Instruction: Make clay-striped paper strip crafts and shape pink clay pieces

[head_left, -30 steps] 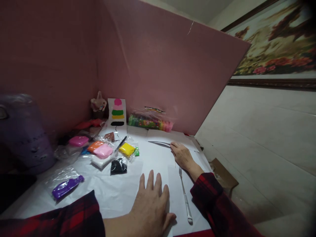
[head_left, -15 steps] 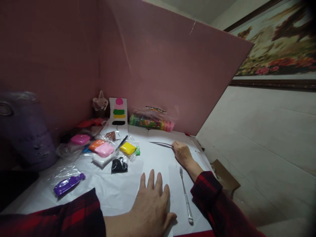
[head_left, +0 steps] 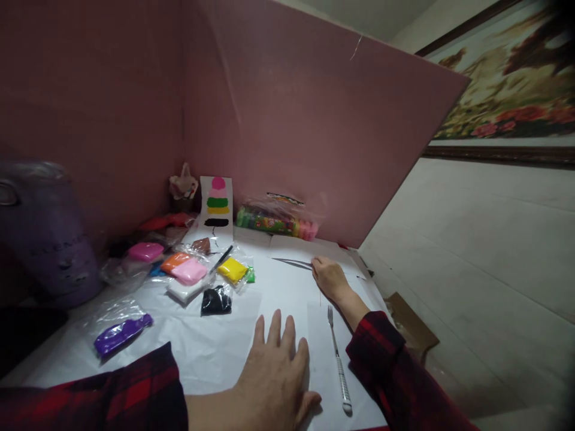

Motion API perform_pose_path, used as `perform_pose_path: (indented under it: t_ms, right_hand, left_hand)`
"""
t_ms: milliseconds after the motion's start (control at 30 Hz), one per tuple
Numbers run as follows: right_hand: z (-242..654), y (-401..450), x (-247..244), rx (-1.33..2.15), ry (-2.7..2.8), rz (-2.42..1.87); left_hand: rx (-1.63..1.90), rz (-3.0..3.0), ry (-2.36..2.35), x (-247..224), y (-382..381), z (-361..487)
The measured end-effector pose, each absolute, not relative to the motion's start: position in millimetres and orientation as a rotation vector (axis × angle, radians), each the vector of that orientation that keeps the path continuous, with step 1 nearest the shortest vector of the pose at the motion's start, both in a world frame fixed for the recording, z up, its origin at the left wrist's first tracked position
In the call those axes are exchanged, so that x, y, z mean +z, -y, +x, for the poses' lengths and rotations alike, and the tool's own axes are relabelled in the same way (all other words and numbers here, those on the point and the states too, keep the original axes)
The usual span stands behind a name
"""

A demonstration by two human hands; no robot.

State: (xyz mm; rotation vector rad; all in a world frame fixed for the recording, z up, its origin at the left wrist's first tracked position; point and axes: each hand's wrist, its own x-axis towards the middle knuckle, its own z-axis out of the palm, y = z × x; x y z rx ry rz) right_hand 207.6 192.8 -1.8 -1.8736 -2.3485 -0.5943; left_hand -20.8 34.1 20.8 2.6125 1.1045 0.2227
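Two bare hands over wht-covered counter (head_left: 193,341). L hand (head_left: 274,371) near centre, palm down on wht paper (head_left: 283,293), fingers spread, grip open. R hand (head_left: 331,279) farther & to right, grip closed, fingertips on right end of thin dark tool (head_left: 295,261); tool lies approx. left-right toward far side of paper, tip to left. Shows as two dark lines: prongs or tool + shadow, can't tell. Fork (head_left: 342,378) just near of R hand, tines far, handle near, betw. L hand & R sleeve (head_left: 377,338). Left of tool: yellow pkt (head_left: 232,270); black pkt (head_left: 216,301) nearer; pink pkt (head_left: 189,272) farther left; purple pkt (head_left: 122,336) near left. Far side: plastic-wrapped multicol. bundle (head_left: 276,223) by pink panel (head_left: 305,126); card w/ colour bands (head_left: 218,202) to its left.
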Motion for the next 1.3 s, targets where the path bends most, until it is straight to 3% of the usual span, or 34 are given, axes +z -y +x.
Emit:
perform_pose_path:
  t_ms: [667,1300]
  right_hand:
    - [224.8,-191.9,-2.5,-0.527,2.327,-1.745]
    - [218.6,-189.0,-0.4,-0.697,2.283,-1.706]
  left_hand:
    - [0.284,2.647,-1.114,10.0,-34.3,-19.9]
    - [0.235,2.616,-1.093,16.2,-34.0,-21.0]
